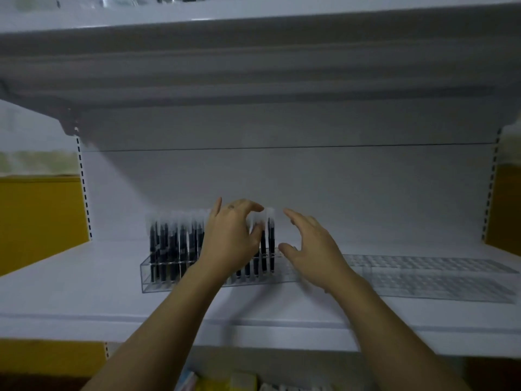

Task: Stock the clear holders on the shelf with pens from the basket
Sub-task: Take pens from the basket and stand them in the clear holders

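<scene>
In the head view, I judge the step in hand to be seating a pen. The left hand (231,241) has its index finger and thumb curled round the frosted cap of a pen (263,246), so I call that hand clenched on the pen, though blur softens the contact.

The right hand (313,249) hangs released just right of the grip, fingers spread and holding nothing. Its thumb is close to the end of the clear holder (158,280), but I cannot tell if it touches.

The held pen stands upright in that holder, on the white shelf (84,292). To the left of the grip, the other pens (174,244) fill the row closely, and 1 more stands just to its right. They have dark barrels and pale translucent caps, and each stands in its own slot, a few leaning slightly.

Farther right of the grip, beyond the free hand, lies a second holder (423,277), and I see only its bare grid of slots.

I think holder 1 is nearly full. The next move calls for letting go without tipping the neighbours, then fetching more pens from the basket, which I cannot see. Each small slot will need a straight, vertical drop.
</scene>
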A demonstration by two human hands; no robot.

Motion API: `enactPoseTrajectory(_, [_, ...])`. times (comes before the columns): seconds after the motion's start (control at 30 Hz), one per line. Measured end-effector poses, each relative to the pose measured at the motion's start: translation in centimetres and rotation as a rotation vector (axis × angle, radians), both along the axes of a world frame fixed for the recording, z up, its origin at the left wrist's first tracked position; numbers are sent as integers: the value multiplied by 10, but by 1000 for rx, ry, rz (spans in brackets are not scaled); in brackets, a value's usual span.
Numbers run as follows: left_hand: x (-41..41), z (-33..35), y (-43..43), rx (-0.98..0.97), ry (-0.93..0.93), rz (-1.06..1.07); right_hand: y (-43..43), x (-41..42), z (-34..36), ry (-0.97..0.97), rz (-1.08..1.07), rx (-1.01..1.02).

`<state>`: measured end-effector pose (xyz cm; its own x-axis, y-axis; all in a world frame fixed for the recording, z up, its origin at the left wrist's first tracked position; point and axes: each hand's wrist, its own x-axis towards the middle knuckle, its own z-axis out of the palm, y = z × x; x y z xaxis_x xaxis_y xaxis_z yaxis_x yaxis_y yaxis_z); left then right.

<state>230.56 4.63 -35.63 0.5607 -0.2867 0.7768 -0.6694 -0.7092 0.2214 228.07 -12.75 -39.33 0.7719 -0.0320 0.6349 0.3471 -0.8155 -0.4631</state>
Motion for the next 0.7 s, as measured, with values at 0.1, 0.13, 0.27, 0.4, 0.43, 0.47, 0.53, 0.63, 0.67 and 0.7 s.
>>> enactPoseTrajectory(0.1, [-17,-11,3,3,-39,-16,5,-18,5,-5,-23,-49])
enactPoseTrajectory(0.13, [-23,-15,4,0,-52,-27,7,-25,6,-4,-27,-57])
enactPoseTrajectory(0.27, [-47,-34,6,25,-72,-54,17,-54,0,-6,-23,-78])
enactPoseTrajectory(0.4, [-70,-61,10,49,-62,-87,26,-86,-17,-56,28,-35])
enactPoseTrajectory(0.43, [-77,-72,12,41,-39,-116,29,-95,-25,-66,31,-18])
enactPoseTrajectory(0.47, [-82,-79,14,27,-20,-137,30,-101,-30,-86,34,0])
enactPoseTrajectory(0.53, [-91,-96,17,29,-5,-153,32,-114,-47,-113,27,23])
enactPoseTrajectory(0.63, [-103,-134,19,39,35,-176,31,-132,-86,-95,19,62])
enactPoseTrajectory(0.67, [-107,-148,20,49,58,-180,30,-136,-102,-74,16,74])
enactPoseTrajectory(0.7, [-110,-162,20,65,82,-178,29,-140,-118,-44,8,78])
